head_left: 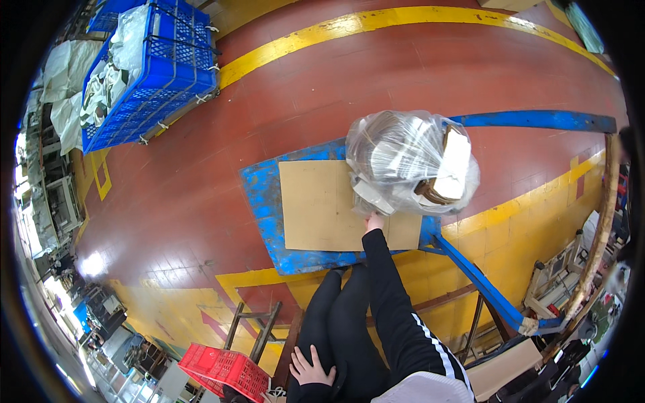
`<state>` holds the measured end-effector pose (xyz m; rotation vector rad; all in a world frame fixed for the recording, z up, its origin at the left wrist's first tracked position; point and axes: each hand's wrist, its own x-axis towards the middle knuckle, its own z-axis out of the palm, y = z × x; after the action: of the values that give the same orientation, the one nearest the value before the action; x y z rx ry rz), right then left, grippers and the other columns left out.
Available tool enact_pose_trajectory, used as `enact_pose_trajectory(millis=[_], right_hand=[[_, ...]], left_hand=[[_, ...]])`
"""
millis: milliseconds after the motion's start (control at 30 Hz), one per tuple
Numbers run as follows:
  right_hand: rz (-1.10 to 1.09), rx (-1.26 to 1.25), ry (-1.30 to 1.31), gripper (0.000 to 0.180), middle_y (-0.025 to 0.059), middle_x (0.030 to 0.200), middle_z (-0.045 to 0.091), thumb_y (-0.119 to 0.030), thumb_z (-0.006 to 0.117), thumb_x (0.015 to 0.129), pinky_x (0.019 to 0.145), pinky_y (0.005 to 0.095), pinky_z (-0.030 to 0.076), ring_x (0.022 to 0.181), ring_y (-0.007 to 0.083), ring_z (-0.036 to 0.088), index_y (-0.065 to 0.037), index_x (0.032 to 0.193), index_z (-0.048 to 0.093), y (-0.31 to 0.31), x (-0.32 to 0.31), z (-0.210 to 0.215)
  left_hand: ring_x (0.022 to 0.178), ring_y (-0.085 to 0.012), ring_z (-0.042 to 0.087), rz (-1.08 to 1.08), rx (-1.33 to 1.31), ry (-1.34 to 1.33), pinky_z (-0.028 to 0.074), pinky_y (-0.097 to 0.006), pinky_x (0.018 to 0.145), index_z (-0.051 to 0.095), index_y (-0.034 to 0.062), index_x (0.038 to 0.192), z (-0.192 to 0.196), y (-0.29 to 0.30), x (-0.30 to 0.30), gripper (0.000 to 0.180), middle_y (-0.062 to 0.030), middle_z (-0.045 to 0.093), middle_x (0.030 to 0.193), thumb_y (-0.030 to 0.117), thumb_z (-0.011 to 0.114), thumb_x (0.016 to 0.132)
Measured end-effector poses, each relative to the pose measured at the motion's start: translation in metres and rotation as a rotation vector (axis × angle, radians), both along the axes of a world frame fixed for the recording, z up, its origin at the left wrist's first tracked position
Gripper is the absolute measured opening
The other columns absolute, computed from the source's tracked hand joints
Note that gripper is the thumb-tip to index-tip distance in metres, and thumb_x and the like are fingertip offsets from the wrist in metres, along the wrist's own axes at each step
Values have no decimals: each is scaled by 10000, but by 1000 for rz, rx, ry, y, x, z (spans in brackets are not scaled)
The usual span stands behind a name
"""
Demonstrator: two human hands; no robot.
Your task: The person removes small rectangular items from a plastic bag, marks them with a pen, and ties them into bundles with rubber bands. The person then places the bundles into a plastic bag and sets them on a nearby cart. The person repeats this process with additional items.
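Observation:
A clear plastic bag (396,151) full of white and brown flat pieces stands at the right part of a cardboard sheet (316,208). The sheet lies on a worn blue platform cart (265,195). My right hand (374,221) reaches forward to the bag's near lower edge, its fingers closed there on the plastic beside a pale flat piece; the fingertips are partly hidden. Resting flat on my left thigh, my left hand (312,368) has its fingers spread and holds nothing.
The cart's blue tubular handle (484,285) rises on the right. At the far left stands a blue crate (178,74) filled with bagged goods. A red basket (225,369) sits near my left leg. Yellow lines (356,25) cross the red floor.

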<state>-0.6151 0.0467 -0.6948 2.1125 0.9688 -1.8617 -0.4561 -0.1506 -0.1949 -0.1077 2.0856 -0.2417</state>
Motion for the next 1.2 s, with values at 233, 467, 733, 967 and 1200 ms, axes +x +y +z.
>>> enact_pose_trajectory(millis=[233, 467, 733, 967, 1200], right_hand=[[497, 235, 423, 198, 65, 795, 655, -155, 561, 874, 729, 310, 471, 767, 171, 601, 3, 930, 666, 30, 26, 140], [819, 285, 524, 190, 98, 743, 648, -112, 525, 875, 698, 306, 481, 727, 177, 617, -2, 772, 641, 38, 67, 394], [1010, 790, 1034, 174, 150, 768, 580, -143, 600, 850, 743, 398, 449, 803, 329, 552, 5, 758, 607, 63, 156, 763], [856, 1235, 753, 117, 161, 801, 581, -96, 597, 768, 745, 404, 448, 780, 342, 552, 7, 715, 589, 17, 284, 870], [-818, 844, 442, 465, 23, 1268, 524, -263, 503, 964, 946, 318, 405, 1100, 180, 520, -120, 1389, 381, -118, 418, 846]], left_hand=[[1345, -407, 233, -27, 156, -21, 237, -573, 1049, 263, 218, 1450, 12, 4, -2, 913, -235, 214, 1468, 438, 723, 693], [1185, -289, 498, 892, 768, -107, 360, -543, 982, 623, 120, 1170, -38, -37, -30, 433, -145, 558, 1245, 397, 630, 838], [1248, -363, 423, 1788, 1224, -1346, 366, -543, 1012, 254, 105, 1436, 122, 66, -124, 908, -172, 346, 1434, 738, 422, 806], [1238, -322, 458, 858, 1294, -1455, 347, -478, 1055, 427, 98, 1358, 229, 179, -97, 621, -121, 499, 1341, 440, 546, 853], [1140, -238, 518, 205, 1368, -1703, 442, -371, 962, 431, 102, 1217, 304, 266, 47, 766, -76, 521, 1191, -93, 726, 537]])
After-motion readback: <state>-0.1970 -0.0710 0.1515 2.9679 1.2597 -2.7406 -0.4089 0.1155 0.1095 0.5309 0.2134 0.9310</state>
